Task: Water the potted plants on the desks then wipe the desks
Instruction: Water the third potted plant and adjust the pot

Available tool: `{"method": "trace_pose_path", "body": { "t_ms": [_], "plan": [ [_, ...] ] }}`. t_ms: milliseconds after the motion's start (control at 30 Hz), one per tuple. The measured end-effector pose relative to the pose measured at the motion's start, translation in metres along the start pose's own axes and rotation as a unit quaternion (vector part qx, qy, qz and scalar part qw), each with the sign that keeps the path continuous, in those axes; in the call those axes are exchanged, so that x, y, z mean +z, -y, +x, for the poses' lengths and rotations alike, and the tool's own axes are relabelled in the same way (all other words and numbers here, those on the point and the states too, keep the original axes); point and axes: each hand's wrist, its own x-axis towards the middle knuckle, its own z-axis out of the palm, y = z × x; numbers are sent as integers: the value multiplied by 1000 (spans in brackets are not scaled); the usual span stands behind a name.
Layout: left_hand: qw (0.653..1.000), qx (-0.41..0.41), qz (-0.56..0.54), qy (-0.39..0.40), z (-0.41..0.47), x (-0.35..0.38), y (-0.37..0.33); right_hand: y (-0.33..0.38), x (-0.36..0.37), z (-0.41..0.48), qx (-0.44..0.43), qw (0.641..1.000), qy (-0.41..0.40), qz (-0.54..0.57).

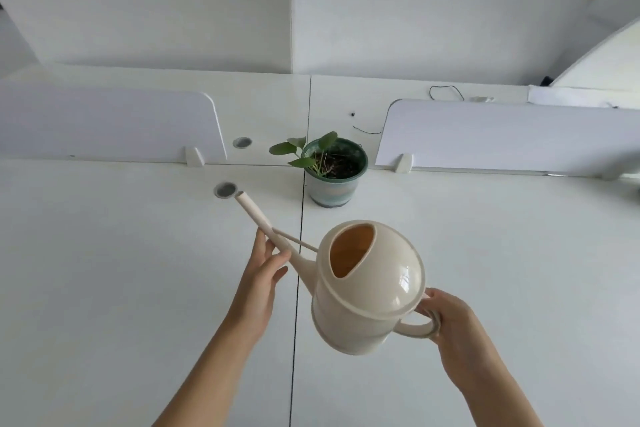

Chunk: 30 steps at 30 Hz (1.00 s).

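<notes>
Both hands hold a cream watering can above the white table, short of the potted plant.

The right hand (pixel 446 319) is wrapped around the loop handle at the can's 4 o'clock side, and the left hand (pixel 265 274) pinches the long spout partway along, fingers (pixel 282 255) closed on it. The watering can (pixel 367 288) hangs tilted in the air, its open fill hole facing up and its spout tip pointing toward 11 o'clock, over a round cable grommet (pixel 225 190). The potted plant (pixel 332 168), a few green leaves in a dark-rimmed pot, stands at 12 o'clock from the can, well apart from the spout tip and just right of the seam where two sections of the table (pixel 104 270) meet. Low divider panels (pixel 502 135) rise behind it at 10 and 2 o'clock.
</notes>
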Motion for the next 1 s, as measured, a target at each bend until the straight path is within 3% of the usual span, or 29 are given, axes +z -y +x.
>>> {"method": "trace_pose_path", "body": {
  "t_ms": [267,400,733,1000],
  "plan": [
    [989,-61,74,110,69,39,-4,9,-9,-3,-15,995,-96,11],
    [985,-77,92,125,87,51,6,10,-10,0,-22,991,-134,-3],
    [982,-119,113,95,125,66,7,6,-4,15,-31,989,-133,-63],
    [977,-153,111,95,134,74,9,11,-1,27,-101,978,-164,-79]
  ]
}}
